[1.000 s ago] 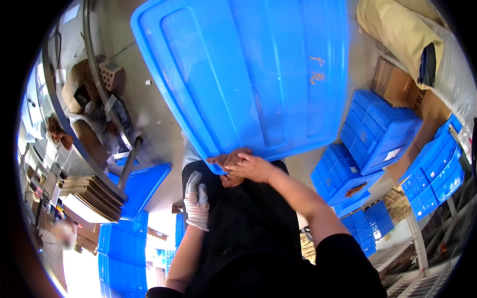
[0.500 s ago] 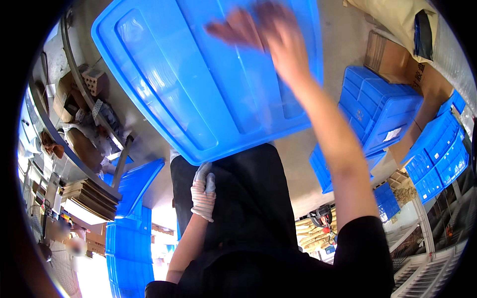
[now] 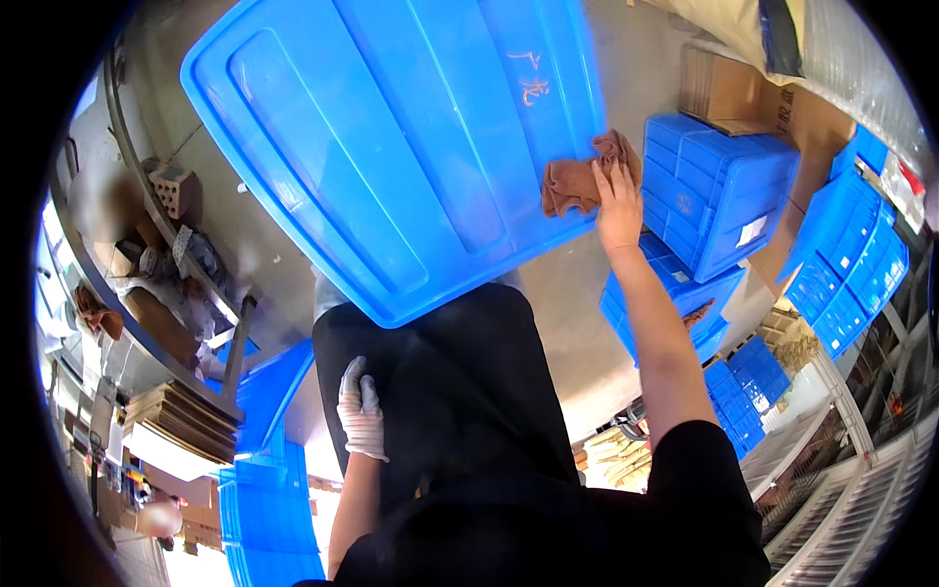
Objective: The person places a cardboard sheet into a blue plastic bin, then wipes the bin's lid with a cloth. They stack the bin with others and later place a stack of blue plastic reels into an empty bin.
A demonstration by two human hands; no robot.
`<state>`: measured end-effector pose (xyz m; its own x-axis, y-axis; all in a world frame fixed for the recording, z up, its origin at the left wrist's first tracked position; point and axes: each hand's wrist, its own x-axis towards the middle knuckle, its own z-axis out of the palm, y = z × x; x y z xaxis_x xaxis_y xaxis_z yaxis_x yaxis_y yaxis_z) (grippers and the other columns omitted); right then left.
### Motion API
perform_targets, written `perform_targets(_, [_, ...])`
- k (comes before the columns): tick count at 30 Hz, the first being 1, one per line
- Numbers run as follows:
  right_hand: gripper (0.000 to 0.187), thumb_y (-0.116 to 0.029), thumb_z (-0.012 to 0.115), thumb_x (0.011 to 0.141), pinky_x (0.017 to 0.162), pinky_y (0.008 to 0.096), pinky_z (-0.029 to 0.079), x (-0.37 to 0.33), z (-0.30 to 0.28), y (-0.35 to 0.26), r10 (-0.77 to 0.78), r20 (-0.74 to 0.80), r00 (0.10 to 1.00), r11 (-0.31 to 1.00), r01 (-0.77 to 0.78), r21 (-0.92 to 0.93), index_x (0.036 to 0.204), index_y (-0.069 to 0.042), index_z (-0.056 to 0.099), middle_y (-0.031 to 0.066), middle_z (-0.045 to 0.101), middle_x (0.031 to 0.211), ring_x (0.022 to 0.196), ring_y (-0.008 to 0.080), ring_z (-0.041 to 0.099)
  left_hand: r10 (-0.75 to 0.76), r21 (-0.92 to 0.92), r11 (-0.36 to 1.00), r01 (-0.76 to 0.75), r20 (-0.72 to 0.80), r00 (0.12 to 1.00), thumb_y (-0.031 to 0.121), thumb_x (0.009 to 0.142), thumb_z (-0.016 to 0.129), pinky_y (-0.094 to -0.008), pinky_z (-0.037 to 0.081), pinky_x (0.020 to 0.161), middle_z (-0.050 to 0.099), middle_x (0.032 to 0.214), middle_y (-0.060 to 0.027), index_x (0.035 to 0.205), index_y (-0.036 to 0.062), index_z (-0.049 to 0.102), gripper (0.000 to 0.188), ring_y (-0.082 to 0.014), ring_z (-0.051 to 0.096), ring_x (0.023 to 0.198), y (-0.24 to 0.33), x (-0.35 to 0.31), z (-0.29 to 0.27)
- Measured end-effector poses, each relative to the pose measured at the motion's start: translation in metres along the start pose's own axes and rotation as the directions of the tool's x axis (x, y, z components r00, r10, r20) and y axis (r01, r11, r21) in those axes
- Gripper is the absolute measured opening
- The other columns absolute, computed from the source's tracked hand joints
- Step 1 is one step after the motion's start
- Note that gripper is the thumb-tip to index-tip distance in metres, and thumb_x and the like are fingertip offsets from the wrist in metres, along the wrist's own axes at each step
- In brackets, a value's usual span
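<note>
1. hands: bare right hand (image 3: 620, 210) grasps a brown cloth (image 3: 567, 186); gloved left hand (image 3: 360, 413), released, is over the black-clad lap (image 3: 450, 382).
2. blue lid (image 3: 411, 147): ahead of the left hand.
3. blue boxes (image 3: 719, 196): right of the right hand.
4. the cloth: under the right hand, against the lid's edge.

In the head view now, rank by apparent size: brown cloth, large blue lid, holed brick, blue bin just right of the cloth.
1. Large blue lid, cut off by the frame
2. Blue bin
3. Brown cloth, partly under the right hand
4. Holed brick
</note>
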<state>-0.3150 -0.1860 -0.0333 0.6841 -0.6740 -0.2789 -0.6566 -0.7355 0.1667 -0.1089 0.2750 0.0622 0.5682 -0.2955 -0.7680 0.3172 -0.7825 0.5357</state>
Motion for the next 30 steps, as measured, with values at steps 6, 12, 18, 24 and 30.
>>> perform_targets(6, [0.075,-0.013,0.055,0.088,0.096,0.0505,0.039,-0.007,-0.006,-0.048,0.482,0.402,0.779,0.876,-0.443,-0.191,0.146,-0.049,0.024,0.0106,0.049,0.133,0.121,0.0294,0.050,-0.022,-0.073,0.997,0.019,-0.032,0.999,0.007,0.097,0.048,-0.0316,0.043,0.100,0.062,0.120,-0.0116,0.125,-0.0013,0.056,0.030,-0.0187,0.057,0.113,-0.028,-0.008,-0.055])
perform_targets(12, [0.058,-0.019,0.043,0.092,0.092,0.0478,0.045,-0.065,0.025,-0.036,0.612,0.631,0.477,0.589,-0.807,0.039,0.149,-0.025,0.030,0.0172,0.062,0.119,0.107,0.0311,0.061,-0.075,-0.223,0.973,0.054,-0.087,0.993,0.009,0.099,0.047,-0.0320,0.046,0.097,0.061,0.119,-0.0119,0.127,-0.0013,0.054,0.031,-0.0191,0.058,0.108,-0.072,-0.006,-0.102])
perform_targets(18, [0.051,-0.029,0.050,0.089,0.082,0.0477,0.048,-0.072,-0.027,-0.189,0.451,0.803,0.390,0.399,-0.893,0.209,0.134,-0.006,0.046,0.0253,0.064,0.108,0.099,0.0378,0.063,-0.110,-0.307,0.950,0.059,-0.152,0.982,0.002,0.094,0.049,-0.0302,0.046,0.094,0.064,0.111,-0.0108,0.116,-0.0003,0.061,0.025,-0.0187,0.060,0.103,-0.087,0.004,-0.114])
perform_targets(24, [0.035,-0.023,0.057,0.086,0.085,0.0426,0.049,-0.108,-0.089,-0.439,-0.367,0.706,0.606,0.494,-0.516,0.700,0.108,0.005,0.061,0.0255,0.066,0.099,0.099,0.0378,0.064,0.048,-0.129,0.988,-0.087,-0.280,0.959,0.005,0.089,0.056,-0.0340,0.049,0.087,0.067,0.105,-0.0131,0.114,0.0068,0.064,0.026,-0.0247,0.064,0.096,-0.073,0.001,-0.131])
perform_targets(30, [0.043,-0.016,0.058,0.089,0.091,0.0337,0.045,-0.027,-0.233,-0.680,-0.847,0.110,0.520,0.075,-0.089,0.993,0.127,0.002,0.047,0.0122,0.062,0.110,0.103,0.0196,0.059,-0.041,-0.310,0.949,-0.057,-0.301,0.953,-0.007,0.082,0.055,-0.0338,0.050,0.080,0.065,0.096,-0.0121,0.108,0.0054,0.064,0.030,-0.0261,0.063,0.088,-0.080,-0.007,-0.120])
